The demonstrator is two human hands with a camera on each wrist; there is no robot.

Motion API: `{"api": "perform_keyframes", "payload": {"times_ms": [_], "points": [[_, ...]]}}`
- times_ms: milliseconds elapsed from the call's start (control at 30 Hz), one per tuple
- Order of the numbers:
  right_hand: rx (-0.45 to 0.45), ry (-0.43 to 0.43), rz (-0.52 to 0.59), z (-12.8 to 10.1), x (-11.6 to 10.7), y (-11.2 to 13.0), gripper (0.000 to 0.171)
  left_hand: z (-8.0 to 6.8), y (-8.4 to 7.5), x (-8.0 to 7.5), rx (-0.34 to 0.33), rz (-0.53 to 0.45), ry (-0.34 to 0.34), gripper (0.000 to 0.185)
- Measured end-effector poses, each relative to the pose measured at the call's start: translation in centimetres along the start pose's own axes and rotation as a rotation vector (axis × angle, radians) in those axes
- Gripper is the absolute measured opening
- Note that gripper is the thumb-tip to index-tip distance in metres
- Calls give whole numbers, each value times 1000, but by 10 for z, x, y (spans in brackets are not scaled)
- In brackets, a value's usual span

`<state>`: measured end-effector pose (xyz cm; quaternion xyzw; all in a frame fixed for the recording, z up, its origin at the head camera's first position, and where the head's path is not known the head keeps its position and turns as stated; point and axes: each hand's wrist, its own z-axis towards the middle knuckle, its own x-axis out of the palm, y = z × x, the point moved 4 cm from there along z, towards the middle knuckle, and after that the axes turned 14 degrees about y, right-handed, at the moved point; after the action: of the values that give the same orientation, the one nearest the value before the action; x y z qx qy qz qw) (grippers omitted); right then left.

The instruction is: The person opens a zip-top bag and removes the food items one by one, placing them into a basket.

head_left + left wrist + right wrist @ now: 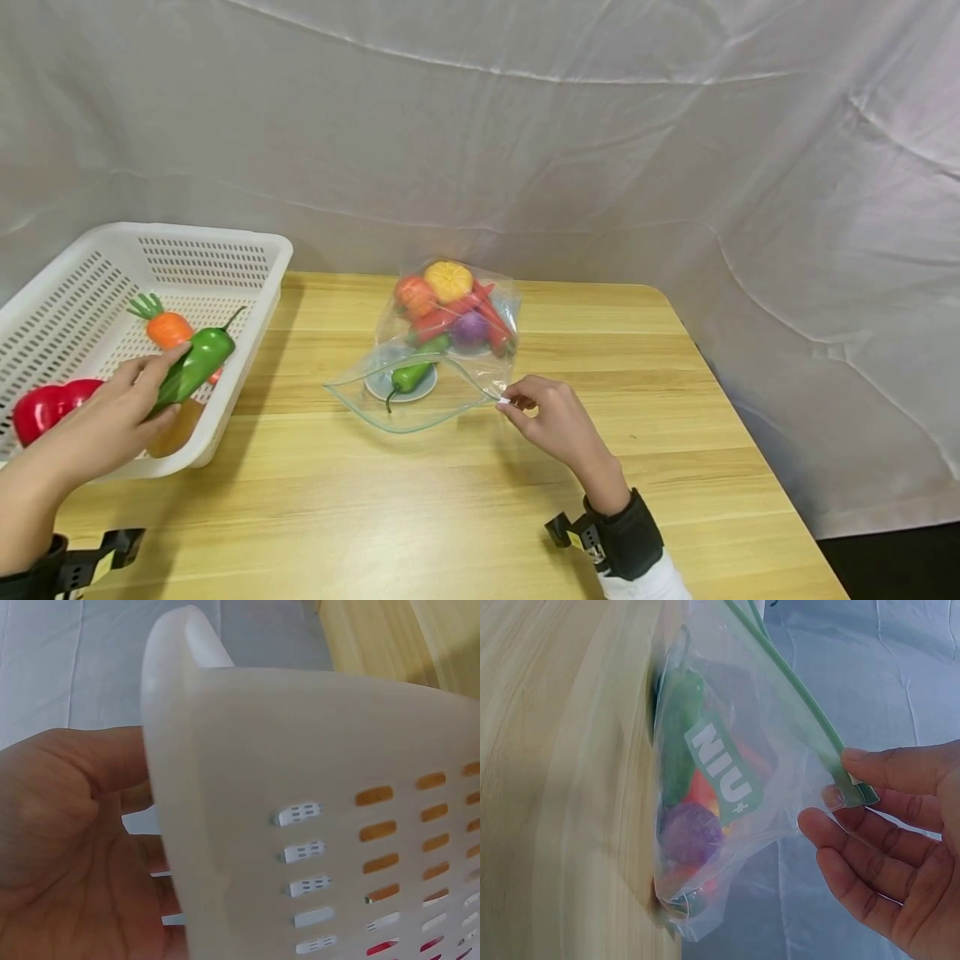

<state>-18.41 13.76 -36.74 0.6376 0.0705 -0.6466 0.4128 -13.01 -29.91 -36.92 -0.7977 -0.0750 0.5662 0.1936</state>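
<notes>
Over the white basket (247, 367), my left hand (105, 425) grips a green chili pepper (197, 367) with its stem pointing up to the right. In the left wrist view the basket wall (247, 750) hides the pepper and my fingertips. My right hand (555, 421) pinches the right corner of a clear zip bag (408, 430) between thumb and fingers. The bag's mouth gapes toward me. Inside it lie a green chili pepper (408, 377), red chili peppers (442, 320), a yellow pumpkin (448, 282), an orange-red vegetable (415, 297) and a purple round vegetable (470, 328).
In the basket are a carrot (168, 330), a shiny red vegetable (45, 410) and a brownish-orange item (178, 427) partly under my left hand. The wooden table (360, 517) ends at grey cloth (480, 150) behind and on the right.
</notes>
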Motion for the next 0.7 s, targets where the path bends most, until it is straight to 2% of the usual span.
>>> {"api": "perform_keyframes", "payload": {"times_ms": [233,433,700], "points": [[-3,2,4,0,1,-1,10,-1,1,1,-18,-31,1,76],[-6,0,2,0,1,-1,9,-2,0,1,-37,-50,34,70],[-5,-2,1,0,0,0,9,0,-10,0,18,-48,17,71]]}}
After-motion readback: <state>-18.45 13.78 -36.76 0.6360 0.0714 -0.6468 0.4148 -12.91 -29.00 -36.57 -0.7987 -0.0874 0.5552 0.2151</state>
